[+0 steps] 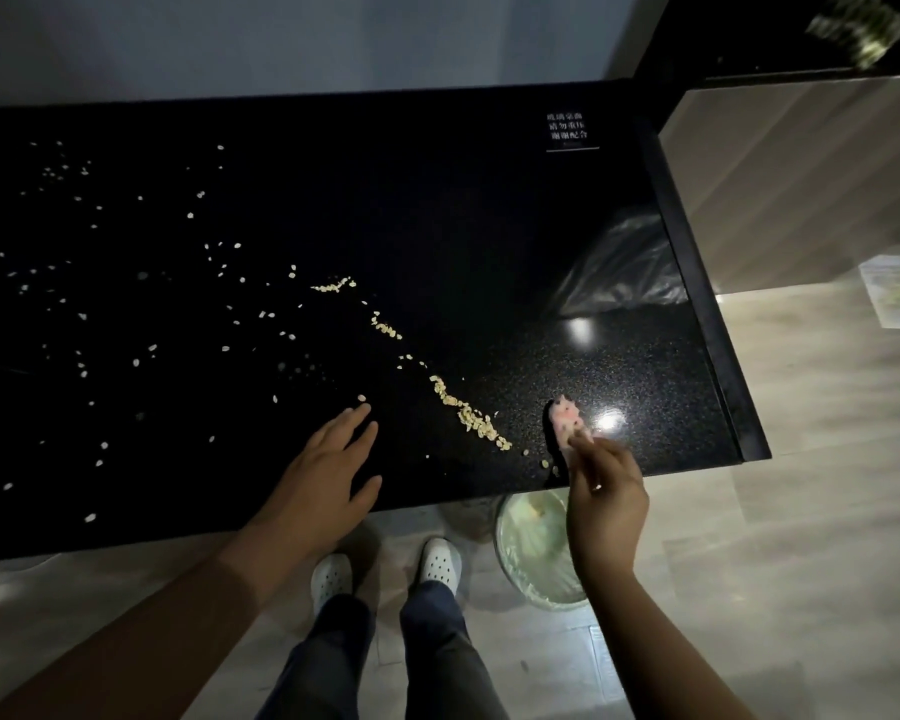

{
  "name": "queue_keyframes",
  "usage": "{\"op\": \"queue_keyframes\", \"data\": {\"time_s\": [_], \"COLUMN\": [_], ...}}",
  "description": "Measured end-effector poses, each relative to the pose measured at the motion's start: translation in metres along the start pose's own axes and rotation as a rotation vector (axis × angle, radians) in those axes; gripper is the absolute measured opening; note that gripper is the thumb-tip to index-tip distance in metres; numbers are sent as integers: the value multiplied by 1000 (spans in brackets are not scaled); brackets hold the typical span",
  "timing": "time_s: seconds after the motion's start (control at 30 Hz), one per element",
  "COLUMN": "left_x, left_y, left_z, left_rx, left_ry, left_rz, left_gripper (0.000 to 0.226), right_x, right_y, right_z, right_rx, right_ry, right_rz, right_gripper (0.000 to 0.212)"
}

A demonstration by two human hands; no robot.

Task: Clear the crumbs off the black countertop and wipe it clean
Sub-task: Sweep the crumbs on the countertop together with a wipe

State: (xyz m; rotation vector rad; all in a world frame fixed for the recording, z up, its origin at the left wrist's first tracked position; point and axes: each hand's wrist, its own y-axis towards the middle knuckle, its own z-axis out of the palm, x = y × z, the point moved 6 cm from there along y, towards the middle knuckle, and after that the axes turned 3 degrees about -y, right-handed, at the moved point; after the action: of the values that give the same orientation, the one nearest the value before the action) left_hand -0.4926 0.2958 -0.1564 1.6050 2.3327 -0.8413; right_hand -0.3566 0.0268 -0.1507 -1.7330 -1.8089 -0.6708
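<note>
**At the near right corner of a black desk, crumbs are being swept toward a bin**

On the black desk [437, 200], seen from above, pale flaky crumbs [476, 420] lie in two patterns. A ragged diagonal line is drawn up toward the near right corner, and loose single flakes are scattered widely across the left half. The desk is glossy and speckled, with lamp glare reflected near the corner and a small printed label [567, 128] at the far right.

The left hand [328, 475] is laid flat on the desk near the front edge, fingers straight, nothing held. The right hand [606, 506] is closed around a small pink wiper [566, 418]; whether it is cloth or sponge cannot be told. The wiper is pressed to the desk just right of the line's near end. The hands are set apart, with the crumb line between them.

The sweeping step is judged to be in hand, and well short of finished. A lined bin [531, 553] is stood on the floor below the front edge. Next, the line would need to be pushed over that edge into the bin, the left-side flakes gathered, and the surface wiped.
</note>
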Motion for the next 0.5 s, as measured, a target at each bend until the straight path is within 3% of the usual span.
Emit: {"op": "queue_keyframes", "data": {"time_s": [0.17, 0.5], "left_x": [6, 48], "left_y": [-14, -47], "left_z": [0, -22], "left_rx": [30, -95], "left_ry": [-36, -102], "left_rz": [9, -73], "left_gripper": [62, 55], "right_x": [27, 93], "right_y": [-21, -47], "right_z": [30, 81], "right_rx": [-17, 157], "right_ry": [35, 180], "right_rz": [29, -60], "right_gripper": [24, 21]}}
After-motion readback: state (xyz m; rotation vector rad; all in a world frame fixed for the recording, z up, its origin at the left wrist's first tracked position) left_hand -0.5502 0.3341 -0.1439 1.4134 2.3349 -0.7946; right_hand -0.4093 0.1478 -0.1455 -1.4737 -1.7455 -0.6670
